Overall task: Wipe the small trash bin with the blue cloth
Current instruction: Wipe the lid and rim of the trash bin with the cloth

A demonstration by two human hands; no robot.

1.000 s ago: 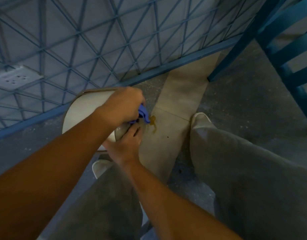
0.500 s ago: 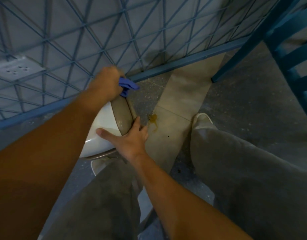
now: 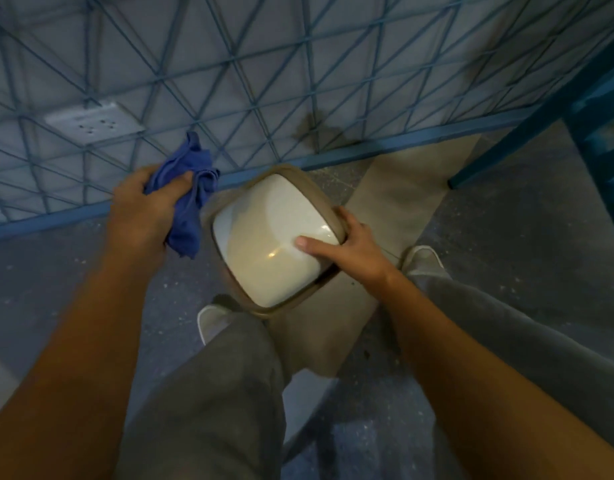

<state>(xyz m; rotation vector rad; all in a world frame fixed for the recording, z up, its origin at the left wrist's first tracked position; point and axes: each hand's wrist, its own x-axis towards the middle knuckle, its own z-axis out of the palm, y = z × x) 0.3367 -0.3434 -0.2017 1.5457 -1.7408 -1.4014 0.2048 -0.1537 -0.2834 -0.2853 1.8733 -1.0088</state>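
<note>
Head view, looking down. The small trash bin [image 3: 264, 258] appears to be lifted above the floor in front of the person's knees. Its white rounded face is tipped up toward the camera and framed by a tan rim, so its long axis runs roughly along the line of sight. Whether that face is the base or the lid cannot be told.

The right hand [image 3: 359, 254] grips the bin's right side, with the thumb [image 3: 310, 244] laid flat across the white face and the fingers curled round the rim behind.

The left hand [image 3: 139, 211] sits just left of the bin, level with its far edge, its fingers closed round the bunched blue cloth [image 3: 191, 202]. A loose tail of the cloth hangs just beside the bin's left rim; contact there cannot be resolved.

Key relation: the bin lies directly to the right of the cloth-bearing hand, with nothing between them. The next stroke is judged to be a short sweep rightward onto the white face, with the right hand bracing against it.

A wall socket [image 3: 94, 123] sits well up and left of the bin.
</note>
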